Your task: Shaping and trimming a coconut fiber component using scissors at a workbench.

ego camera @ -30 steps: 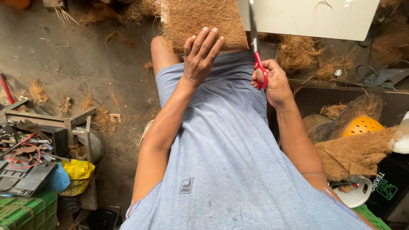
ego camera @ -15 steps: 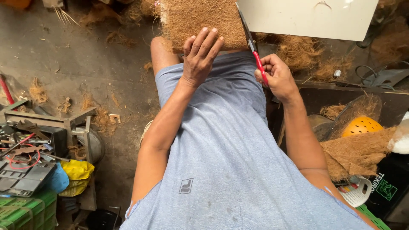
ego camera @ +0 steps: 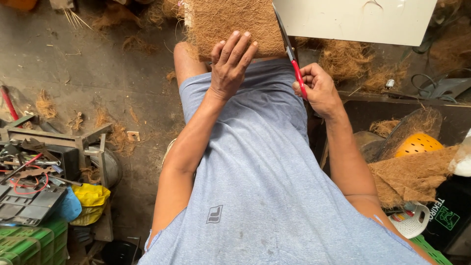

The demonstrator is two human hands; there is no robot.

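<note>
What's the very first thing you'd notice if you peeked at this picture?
The brown fibre mat on the person's lap at the top, with the left hand pressed flat on it. Next, the red-handled scissors in the right hand, blades along the mat's right edge. An orange perforated helmet-like thing glows among fibre scraps at the right.

Black package with green-and-white label (ego camera: 447, 216) at lower right, beside white basket (ego camera: 411, 223).
</note>
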